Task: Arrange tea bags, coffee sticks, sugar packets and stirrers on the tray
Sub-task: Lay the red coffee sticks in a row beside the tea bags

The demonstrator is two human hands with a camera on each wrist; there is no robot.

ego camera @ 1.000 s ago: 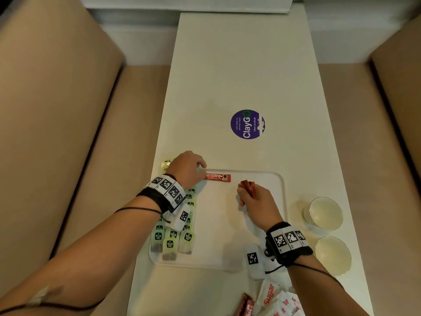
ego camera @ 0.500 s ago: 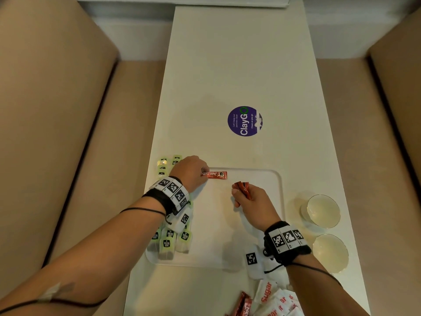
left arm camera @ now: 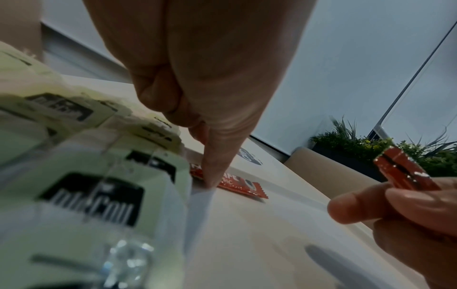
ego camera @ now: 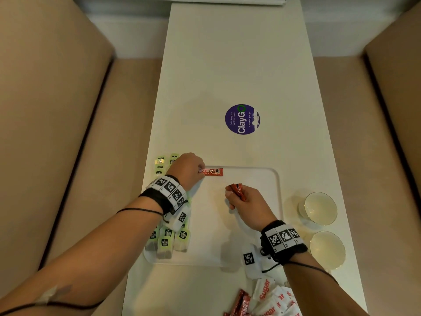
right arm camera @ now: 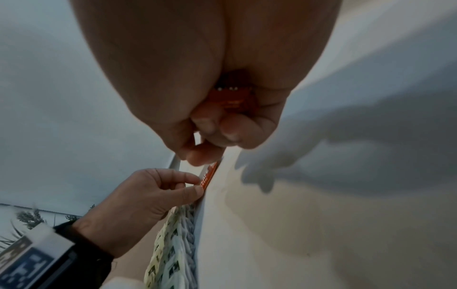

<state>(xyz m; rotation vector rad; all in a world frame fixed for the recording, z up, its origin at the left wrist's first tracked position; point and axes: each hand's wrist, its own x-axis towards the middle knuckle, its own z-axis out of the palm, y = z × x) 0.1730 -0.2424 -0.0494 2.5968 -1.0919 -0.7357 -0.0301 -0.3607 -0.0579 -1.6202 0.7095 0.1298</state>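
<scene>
A white tray [ego camera: 277,179] lies on the table. One red coffee stick [ego camera: 211,172] lies flat along the tray's far rim. My left hand [ego camera: 198,170] pinches the stick's left end between thumb and forefinger [right arm camera: 195,185], fingertip down on it [left arm camera: 210,179]. My right hand [ego camera: 230,195] hovers over the tray's middle and grips a bundle of red coffee sticks [ego camera: 237,190] in its fist. Green tea bags [ego camera: 168,240] lie in an overlapping row down the tray's left side, partly hidden under my left wrist.
Two glass bowls [ego camera: 320,208] [ego camera: 328,249] stand right of the tray. Loose sugar packets [ego camera: 273,297] and more coffee sticks [ego camera: 239,304] lie at the table's near edge. A purple round sticker [ego camera: 242,119] marks the table beyond the tray. Padded benches flank both sides.
The left hand has shifted slightly right onto the stick's end, uncovering more tea bags behind it. The stick and the right hand with its bundle have barely moved.
</scene>
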